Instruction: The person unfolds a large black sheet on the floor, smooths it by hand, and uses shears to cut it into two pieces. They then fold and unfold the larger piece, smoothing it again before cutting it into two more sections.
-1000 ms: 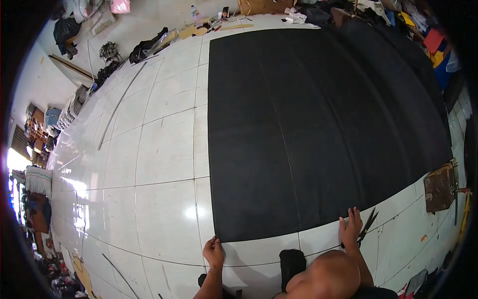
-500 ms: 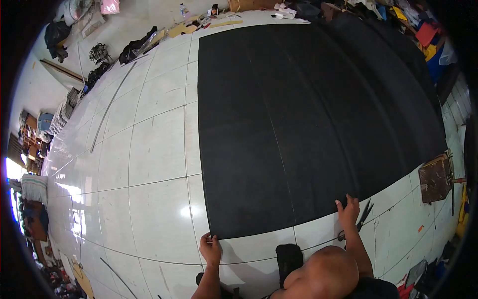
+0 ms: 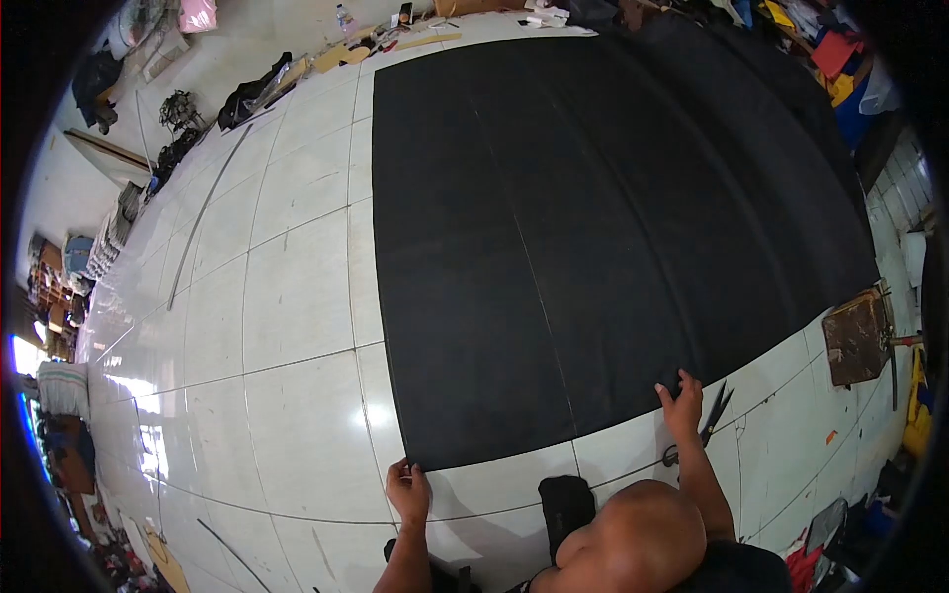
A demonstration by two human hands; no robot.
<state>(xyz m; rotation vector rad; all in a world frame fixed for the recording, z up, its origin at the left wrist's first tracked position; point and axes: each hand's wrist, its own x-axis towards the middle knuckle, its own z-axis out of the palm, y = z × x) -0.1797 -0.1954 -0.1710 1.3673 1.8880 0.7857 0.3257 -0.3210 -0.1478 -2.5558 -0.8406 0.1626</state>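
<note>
A large black sheet of fabric (image 3: 593,217) lies spread flat on the white tiled floor (image 3: 287,316), with faint chalk lines running along it. My left hand (image 3: 406,489) pinches the sheet's near left corner. At the near edge further right, my right hand (image 3: 682,403) grips the fabric with curled fingers. A pair of black scissors (image 3: 704,423) lies on the tiles just right of that hand. My bare knee (image 3: 638,534) fills the bottom of the view.
A brown board (image 3: 858,336) lies on the floor at the right. Piles of coloured fabric (image 3: 840,69) line the far right, and bags and scraps (image 3: 257,89) sit along the far left wall. A small black object (image 3: 565,499) lies by my knee.
My right hand went from lying flat on the tiles to curling onto the sheet's near edge, and both hands shifted slightly left as the view turned.
</note>
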